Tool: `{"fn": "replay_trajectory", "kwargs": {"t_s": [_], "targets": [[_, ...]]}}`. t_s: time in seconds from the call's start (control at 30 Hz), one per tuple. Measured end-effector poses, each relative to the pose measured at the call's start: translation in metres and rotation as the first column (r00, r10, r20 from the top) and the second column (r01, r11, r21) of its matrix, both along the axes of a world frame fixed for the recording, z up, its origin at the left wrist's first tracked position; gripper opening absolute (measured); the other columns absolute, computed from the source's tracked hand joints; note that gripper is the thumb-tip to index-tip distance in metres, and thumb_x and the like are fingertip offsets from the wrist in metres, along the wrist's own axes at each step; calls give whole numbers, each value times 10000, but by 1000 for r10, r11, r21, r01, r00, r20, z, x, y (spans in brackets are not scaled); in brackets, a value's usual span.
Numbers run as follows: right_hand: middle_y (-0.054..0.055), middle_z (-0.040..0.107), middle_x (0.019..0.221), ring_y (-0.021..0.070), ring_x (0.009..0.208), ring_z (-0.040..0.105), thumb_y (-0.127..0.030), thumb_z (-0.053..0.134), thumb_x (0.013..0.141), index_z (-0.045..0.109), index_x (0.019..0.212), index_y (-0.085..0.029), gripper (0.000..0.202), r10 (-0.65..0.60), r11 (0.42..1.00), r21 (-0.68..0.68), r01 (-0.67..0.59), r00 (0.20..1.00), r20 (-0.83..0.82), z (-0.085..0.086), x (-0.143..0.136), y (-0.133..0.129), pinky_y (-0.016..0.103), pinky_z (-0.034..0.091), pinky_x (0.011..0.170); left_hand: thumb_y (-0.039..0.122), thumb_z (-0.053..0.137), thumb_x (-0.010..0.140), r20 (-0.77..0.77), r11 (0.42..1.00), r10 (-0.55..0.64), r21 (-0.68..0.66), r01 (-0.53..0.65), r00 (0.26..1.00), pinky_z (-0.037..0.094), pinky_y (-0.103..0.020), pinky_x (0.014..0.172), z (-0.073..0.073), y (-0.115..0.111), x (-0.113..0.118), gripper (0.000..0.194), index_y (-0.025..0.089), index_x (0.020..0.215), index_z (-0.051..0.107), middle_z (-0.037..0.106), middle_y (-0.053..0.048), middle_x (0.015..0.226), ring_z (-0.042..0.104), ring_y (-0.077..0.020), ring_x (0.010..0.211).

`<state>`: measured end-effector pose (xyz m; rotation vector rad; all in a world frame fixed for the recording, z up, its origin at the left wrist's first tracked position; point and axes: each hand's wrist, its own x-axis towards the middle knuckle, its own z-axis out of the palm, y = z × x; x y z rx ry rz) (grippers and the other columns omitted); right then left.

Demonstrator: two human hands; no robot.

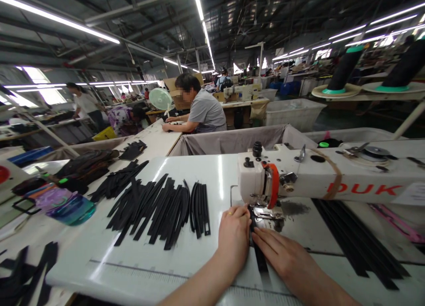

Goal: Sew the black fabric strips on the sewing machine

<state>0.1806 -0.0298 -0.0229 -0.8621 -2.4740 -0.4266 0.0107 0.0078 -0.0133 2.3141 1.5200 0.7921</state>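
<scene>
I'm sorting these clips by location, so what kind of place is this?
Probably a sewing workshop or garment factory: a sewing machine, big black thread cones and piles of black strips show it.

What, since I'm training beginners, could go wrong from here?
The left hand has its fingertips right beside the foot of the machine, so a finger might get caught or pricked. The strip could veer off line if that hand and the right hand press on it unevenly. The loose strips lie near the left forearm, so a sweep of that arm might scatter them.
</scene>
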Motion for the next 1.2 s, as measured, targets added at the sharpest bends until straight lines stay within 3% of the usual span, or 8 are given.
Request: {"fn": "replay_trajectory", "kwargs": {"t_s": [0.53, 0.83, 0.97, 1.1, 1.2], "targets": [[120, 709, 1056, 207, 977, 666, 10, 358, 843, 635, 1137, -110, 421, -29, 999, -27, 28, 999, -21, 1, -3, 6, 301, 576, 817, 93, 503, 916, 0, 1000, -4, -7, 4, 1000, 485, -447, 875, -1, 6, 2, 178, 159, 908, 669, 682, -75, 1098, 570, -268, 1032], [110, 685, 1021, 224, 963, 647, 32, 403, 822, 616, 1143, -142, 422, -95, 978, -189, 85, 995, -42, 2, -3, 11, 338, 567, 812, 66, 478, 905, 74, 998, -64, 29, 62, 995, 495, -431, 867, 4, 5, -1, 212, 156, 854, 663, 679, -87, 1052, 574, -262, 994], [87, 670, 1022, 225, 972, 620, 21, 451, 836, 627, 1094, -161, 361, -23, 952, -306, -14, 993, -119, 6, 4, 15, 371, 539, 851, 39, 487, 885, 112, 997, -77, 19, 75, 991, 497, -430, 876, 4, 5, -2, 216, 161, 866, 664, 677, -81, 1050, 572, -257, 997], [44, 663, 918, 195, 906, 600, -34, 470, 876, 644, 958, -195, 251, 54, 870, -469, -153, 974, -218, 17, 14, 13, 337, 509, 810, 13, 512, 856, 140, 998, -67, 1, 67, 988, 483, -435, 928, 0, 5, -4, 218, 168, 852, 665, 672, -71, 1090, 560, -253, 1032], [40, 666, 932, 194, 915, 589, -52, 477, 872, 654, 936, -204, 241, 71, 849, -494, -189, 966, -248, 22, 16, 11, 348, 487, 842, 21, 519, 857, 143, 997, -72, 1, 72, 987, 481, -437, 936, -1, 5, -4, 212, 172, 833, 666, 670, -68, 1106, 556, -254, 1045]]}}
